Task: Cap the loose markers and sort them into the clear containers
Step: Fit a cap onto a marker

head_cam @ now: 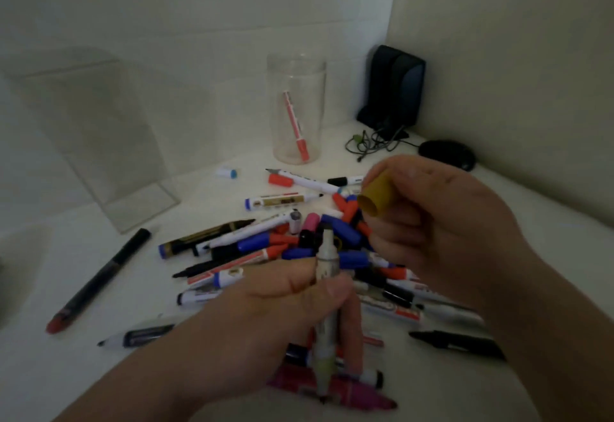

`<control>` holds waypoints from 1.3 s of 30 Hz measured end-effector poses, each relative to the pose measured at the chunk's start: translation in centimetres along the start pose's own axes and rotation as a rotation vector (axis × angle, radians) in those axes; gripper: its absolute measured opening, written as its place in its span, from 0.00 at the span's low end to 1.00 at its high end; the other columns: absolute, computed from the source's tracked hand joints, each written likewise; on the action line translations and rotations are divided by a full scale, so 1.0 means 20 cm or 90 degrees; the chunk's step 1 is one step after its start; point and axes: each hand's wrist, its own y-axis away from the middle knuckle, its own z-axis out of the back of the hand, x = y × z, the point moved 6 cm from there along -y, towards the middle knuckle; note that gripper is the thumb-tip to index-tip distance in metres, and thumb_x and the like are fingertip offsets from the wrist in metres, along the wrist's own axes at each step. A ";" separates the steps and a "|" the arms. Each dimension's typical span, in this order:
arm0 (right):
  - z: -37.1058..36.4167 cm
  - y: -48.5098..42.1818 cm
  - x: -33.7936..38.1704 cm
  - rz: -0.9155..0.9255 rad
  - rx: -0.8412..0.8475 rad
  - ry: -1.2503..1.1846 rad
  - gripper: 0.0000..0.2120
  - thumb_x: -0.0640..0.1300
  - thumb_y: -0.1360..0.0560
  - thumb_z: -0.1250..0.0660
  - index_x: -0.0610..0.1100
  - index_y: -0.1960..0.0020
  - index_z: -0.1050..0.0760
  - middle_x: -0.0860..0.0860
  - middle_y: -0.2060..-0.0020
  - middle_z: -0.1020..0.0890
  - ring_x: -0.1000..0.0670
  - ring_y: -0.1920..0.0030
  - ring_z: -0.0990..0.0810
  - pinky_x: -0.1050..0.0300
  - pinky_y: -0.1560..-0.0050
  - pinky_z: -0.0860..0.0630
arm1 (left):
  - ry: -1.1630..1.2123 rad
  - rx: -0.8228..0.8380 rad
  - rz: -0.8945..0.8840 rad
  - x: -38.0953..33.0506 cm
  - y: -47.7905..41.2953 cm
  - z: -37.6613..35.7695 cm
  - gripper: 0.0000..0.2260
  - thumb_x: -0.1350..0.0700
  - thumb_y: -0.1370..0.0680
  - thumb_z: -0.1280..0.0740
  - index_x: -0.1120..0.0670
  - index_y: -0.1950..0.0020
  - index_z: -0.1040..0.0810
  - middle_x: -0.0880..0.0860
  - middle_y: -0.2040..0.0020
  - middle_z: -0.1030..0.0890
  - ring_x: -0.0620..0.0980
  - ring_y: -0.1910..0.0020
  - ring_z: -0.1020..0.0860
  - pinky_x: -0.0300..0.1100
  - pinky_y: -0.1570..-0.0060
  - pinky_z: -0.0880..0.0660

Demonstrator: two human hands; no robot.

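Item: grey marker [327, 265], bare tip upward, was held upright in the closed grip of the left hand [282, 305], lower centre of frame.
Item: yellow cap [373, 195] was pinched in the grip of the right hand [432, 222], up and right of the tip and apart from it.
Step judged: capping. The cap's mouth would need lining up over the tip, then pressing home.
Beyond: pile of loose markers [265, 249] on the counter [199, 195]; clear jar [295, 106], upper centre, held one red marker [295, 126]; clear box [99, 142], upper left.
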 end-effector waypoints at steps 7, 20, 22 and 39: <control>-0.01 0.02 -0.04 -0.052 0.099 0.147 0.11 0.47 0.25 0.34 0.39 0.56 0.21 0.53 0.75 0.32 0.53 0.76 0.43 0.61 0.74 0.44 | -0.003 0.083 0.043 0.02 0.00 -0.10 0.18 0.51 0.18 0.39 0.66 0.56 0.23 0.55 0.65 0.19 0.49 0.66 0.21 0.41 0.55 0.25; 0.00 0.06 -0.10 -0.174 0.213 0.240 0.14 0.45 0.26 0.31 0.33 0.51 0.22 0.39 0.71 0.31 0.53 0.76 0.35 0.63 0.75 0.33 | -0.016 0.059 0.090 0.04 -0.01 -0.10 0.13 0.47 0.21 0.35 0.53 0.60 0.20 0.55 0.68 0.18 0.50 0.70 0.21 0.43 0.62 0.25; 0.01 0.06 -0.08 -0.172 0.200 0.241 0.15 0.45 0.26 0.28 0.31 0.51 0.21 0.43 0.72 0.27 0.55 0.77 0.33 0.63 0.76 0.32 | -0.063 0.039 0.070 0.03 -0.01 -0.08 0.13 0.45 0.21 0.35 0.51 0.60 0.19 0.55 0.67 0.17 0.51 0.68 0.20 0.44 0.60 0.25; 0.10 -0.01 0.12 0.066 -0.127 -0.003 0.14 0.52 0.26 0.38 0.44 0.64 0.24 0.53 0.76 0.37 0.57 0.78 0.42 0.69 0.83 0.42 | 0.115 0.196 0.055 0.00 0.03 -0.07 0.14 0.52 0.17 0.39 0.59 0.56 0.21 0.58 0.65 0.18 0.56 0.62 0.18 0.49 0.50 0.25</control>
